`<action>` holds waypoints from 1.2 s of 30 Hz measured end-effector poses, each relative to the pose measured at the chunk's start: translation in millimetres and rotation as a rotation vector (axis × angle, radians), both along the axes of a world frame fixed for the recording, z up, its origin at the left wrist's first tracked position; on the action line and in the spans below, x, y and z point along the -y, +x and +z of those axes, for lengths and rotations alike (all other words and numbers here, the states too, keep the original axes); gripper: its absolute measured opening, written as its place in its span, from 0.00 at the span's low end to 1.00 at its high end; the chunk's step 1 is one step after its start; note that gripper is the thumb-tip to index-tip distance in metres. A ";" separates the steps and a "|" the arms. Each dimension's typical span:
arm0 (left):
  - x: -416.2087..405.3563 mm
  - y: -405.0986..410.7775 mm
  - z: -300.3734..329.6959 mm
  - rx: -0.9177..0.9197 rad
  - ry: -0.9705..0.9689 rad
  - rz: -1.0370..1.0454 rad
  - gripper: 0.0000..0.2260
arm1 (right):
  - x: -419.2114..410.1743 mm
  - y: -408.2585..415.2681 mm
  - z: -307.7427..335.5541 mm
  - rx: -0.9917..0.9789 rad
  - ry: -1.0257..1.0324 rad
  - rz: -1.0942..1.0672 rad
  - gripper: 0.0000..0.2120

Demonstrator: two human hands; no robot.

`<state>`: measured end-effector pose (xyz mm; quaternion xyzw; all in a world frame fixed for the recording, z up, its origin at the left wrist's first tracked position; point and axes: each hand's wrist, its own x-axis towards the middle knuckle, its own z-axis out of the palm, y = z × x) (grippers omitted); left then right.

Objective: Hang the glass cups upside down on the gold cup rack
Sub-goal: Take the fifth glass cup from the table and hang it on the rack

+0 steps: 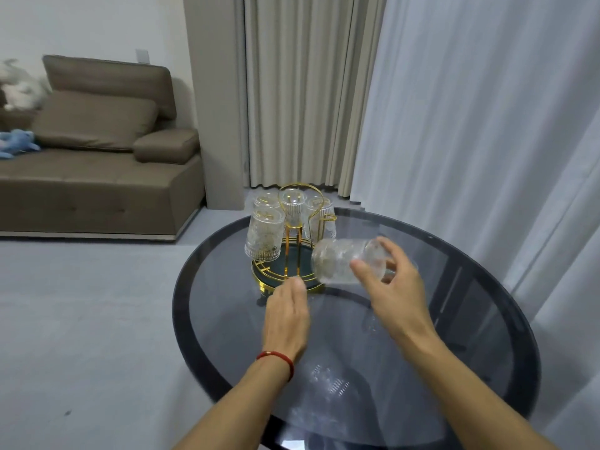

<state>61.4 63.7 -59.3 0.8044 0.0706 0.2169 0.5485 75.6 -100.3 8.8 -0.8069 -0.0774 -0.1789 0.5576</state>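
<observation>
The gold cup rack (293,227) stands on a round dark tray with a gold rim (259,277) at the far side of the table. Several ribbed glass cups hang upside down on it, the nearest at the left (263,233). My right hand (388,287) grips another glass cup (341,263), tipped on its side with the mouth toward the rack, just right of the tray. An empty gold peg (328,219) rises beside that cup. My left hand (287,315) reaches to the tray's front rim, fingers together, holding nothing that I can see.
The rack sits on a round dark glass table (454,336). Sheer white curtains (487,125) hang close on the right, beige ones behind. A brown sofa (97,157) stands at the left across a grey floor.
</observation>
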 end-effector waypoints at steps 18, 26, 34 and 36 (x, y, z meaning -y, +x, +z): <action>-7.1 27.1 -55.0 -0.285 0.877 0.007 0.32 | -44.3 108.0 67.9 0.018 -0.473 -0.014 0.37; -6.4 28.0 -57.2 -0.297 0.853 -0.019 0.32 | -61.0 121.2 54.3 0.047 -0.628 -0.018 0.35; -6.2 29.9 -57.2 -0.292 0.851 -0.028 0.32 | -67.3 129.4 35.1 0.090 -0.711 -0.033 0.34; -6.2 30.5 -56.6 -0.294 0.851 -0.032 0.32 | -66.8 129.9 31.9 0.109 -0.714 -0.041 0.34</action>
